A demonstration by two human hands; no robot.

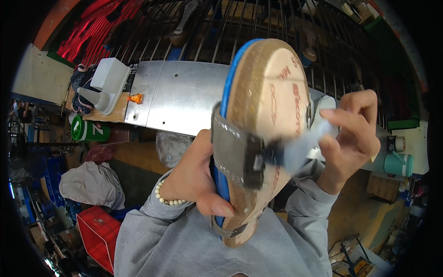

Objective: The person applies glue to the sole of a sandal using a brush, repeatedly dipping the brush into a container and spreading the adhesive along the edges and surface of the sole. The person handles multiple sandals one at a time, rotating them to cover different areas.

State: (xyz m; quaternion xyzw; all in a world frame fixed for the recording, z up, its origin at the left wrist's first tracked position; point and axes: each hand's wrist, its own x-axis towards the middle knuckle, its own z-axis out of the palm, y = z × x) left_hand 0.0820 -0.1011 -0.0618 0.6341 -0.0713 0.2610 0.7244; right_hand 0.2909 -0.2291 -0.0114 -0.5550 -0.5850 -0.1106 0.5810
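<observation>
My left hand (pixel 196 177), with a beaded bracelet at the wrist, is closed round the side of a half-made sandal (pixel 281 101). Its beige sole side faces me, framed by a brown edge, and a blue shoe last (pixel 236 64) shows along the left. A dark grey strap (pixel 233 150) wraps over the edge onto the underside. Pinched in my right hand (pixel 353 134) is a brush (pixel 300 150) with a pale handle, smeared by motion. Its dark tip meets the strap's end, or lies just above it; I cannot tell which.
Beyond the sandal lie a metal plate (pixel 180 92) and a rack of metal bars (pixel 249 23) carrying more shoe parts. At left are a white plastic holder (pixel 108 83), an orange wrapper (pixel 135 98), a green can (pixel 90 129) and a red crate (pixel 97 235). A teal container (pixel 398 165) stands right.
</observation>
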